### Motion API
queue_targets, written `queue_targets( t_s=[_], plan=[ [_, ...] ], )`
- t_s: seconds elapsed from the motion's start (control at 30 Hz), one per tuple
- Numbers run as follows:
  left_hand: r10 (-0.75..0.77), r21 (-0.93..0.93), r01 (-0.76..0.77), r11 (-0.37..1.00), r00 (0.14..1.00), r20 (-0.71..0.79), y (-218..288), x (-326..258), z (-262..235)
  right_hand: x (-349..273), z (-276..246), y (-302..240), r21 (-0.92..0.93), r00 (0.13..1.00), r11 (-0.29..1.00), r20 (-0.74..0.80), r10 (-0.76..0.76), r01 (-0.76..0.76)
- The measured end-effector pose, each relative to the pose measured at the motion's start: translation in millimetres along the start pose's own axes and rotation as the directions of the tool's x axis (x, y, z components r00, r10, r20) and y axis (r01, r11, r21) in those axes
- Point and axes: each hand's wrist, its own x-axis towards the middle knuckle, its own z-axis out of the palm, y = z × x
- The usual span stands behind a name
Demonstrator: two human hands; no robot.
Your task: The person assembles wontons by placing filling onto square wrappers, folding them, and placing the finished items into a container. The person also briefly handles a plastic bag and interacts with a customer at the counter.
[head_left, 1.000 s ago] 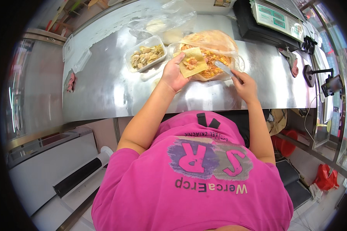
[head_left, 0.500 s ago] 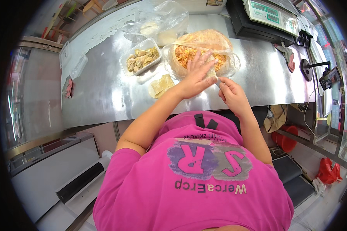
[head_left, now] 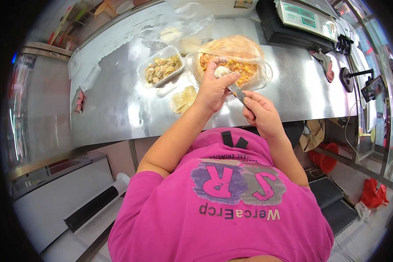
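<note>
My left hand (head_left: 213, 88) is closed around a pale dumpling (head_left: 222, 72), its fingers curled over the near edge of the filling. The dumpling's wrapper looks gathered at the top. In my right hand (head_left: 262, 112) is a flat metal filling spatula (head_left: 237, 93), its blade end touching or close to my left thumb and palm. Orange-and-yellow chopped filling (head_left: 245, 70) lies in a large, plastic-lined bowl (head_left: 232, 43) just beyond both hands. To the left stands a clear box (head_left: 140, 70) of folded dumplings (head_left: 162, 69). A stack of square yellowish wrappers (head_left: 184, 99) lies nearer, beside my left wrist.
A steel table (head_left: 113, 105) carries everything. Clear plastic bags (head_left: 179, 32) lie at the back. A scale (head_left: 308, 19) stands back right, with a cloth (head_left: 325, 65) and a phone on a stand (head_left: 373, 88) nearer. Another reddish cloth (head_left: 79, 101) rests at the left.
My left hand has gone from flat and spread over the filling to curled round the dumpling, tilting upward. The spatula's blade now shows more fully, drawn out from under the left hand.
</note>
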Motion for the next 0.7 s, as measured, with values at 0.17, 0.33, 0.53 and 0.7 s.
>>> queue_targets(
  t_s=[0.17,0.33,0.53,0.7],
  plan=[
    [-0.057,0.044,0.056,0.997,0.998,0.033,5.7,5.6,-10.8,9.7,11.6,14.0,-0.092,0.998,0.994,-0.014,-0.061,0.059],
    [-0.033,0.150,0.038,0.988,0.999,-0.038,33.7,8.1,-41.9,9.6,-9.2,11.8,-0.532,0.989,0.837,0.133,-0.064,0.126],
    [0.528,0.849,0.011,0.528,0.778,-0.339,98.2,4.0,-128.9,-1.5,-61.1,5.2,-0.621,0.992,0.784,-0.101,-0.075,-0.004],
    [0.469,0.864,0.289,-0.412,0.880,-0.070,128.8,6.7,-175.6,1.0,-61.2,7.9,-0.655,0.988,0.755,-0.104,-0.117,0.020]
  ],
)
